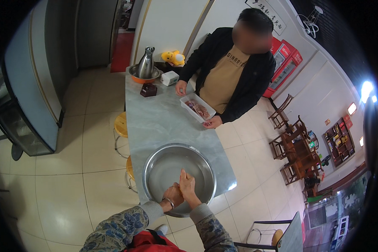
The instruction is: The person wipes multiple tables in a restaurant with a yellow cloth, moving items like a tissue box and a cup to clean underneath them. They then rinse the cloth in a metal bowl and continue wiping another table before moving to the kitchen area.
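Observation:
A large stainless steel basin (pixel 149 186) stands at the near end of the grey stone-look table. Its inside looks pale, and I cannot tell whether liquid is in it. Above its near side my left hand (pixel 174 194), with a metal bangle at the wrist, presses against my right hand (pixel 187 185). The fingers of both are curled together. A trace of orange shows between them, but whatever they may hold is hidden.
Across the table (pixel 157 116), a person (pixel 233 72) holds a white plastic tray (pixel 184 102) of raw meat. A steel vacuum jug (pixel 146 64), a yellow plush toy (pixel 173 57), a tissue pack (pixel 169 78) and a dark box (pixel 148 90) stand beyond. Wooden stools (pixel 121 124) line the left side.

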A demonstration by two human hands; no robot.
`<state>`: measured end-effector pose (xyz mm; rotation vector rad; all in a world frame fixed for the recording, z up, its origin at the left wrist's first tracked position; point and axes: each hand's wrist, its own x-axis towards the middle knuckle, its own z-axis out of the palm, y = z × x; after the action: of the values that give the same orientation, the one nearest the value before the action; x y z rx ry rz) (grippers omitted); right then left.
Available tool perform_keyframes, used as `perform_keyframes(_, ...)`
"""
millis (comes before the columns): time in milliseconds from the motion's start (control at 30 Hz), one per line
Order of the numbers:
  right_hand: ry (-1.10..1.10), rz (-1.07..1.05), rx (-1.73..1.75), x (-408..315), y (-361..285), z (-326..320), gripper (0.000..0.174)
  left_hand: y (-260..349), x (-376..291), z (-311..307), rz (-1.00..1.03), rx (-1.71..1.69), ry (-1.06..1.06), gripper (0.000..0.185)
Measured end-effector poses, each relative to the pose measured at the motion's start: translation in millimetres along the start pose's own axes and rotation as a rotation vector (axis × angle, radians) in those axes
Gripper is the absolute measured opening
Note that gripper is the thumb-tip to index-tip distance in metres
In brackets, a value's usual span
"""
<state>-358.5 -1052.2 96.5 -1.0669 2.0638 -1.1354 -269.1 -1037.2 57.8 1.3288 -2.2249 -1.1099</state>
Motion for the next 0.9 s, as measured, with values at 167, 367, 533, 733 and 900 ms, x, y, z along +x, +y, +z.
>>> perform_keyframes(167,0.028,0.030,0.065,0,12,2,0.050,10,-7,-12,0.017,0.005,-0.023,0.032)
perform_keyframes(367,0.061,0.062,0.187,-10,-6,6,0.049,10,-9,-26,0.011,0.045,-0.085,0.043)
perform_keyframes(533,0.054,0.157,0.341,-21,-31,8,0.047,6,-12,-34,-0.047,0.009,-0.078,0.043)
perform_keyframes(733,0.082,0.178,0.453,-16,-17,11,0.045,19,-21,-52,-0.079,-0.073,-0.036,0.039)
perform_keyframes(900,0.135,0.270,0.563,-24,-18,14,0.048,10,-24,-46,-0.032,-0.024,-0.014,0.035)
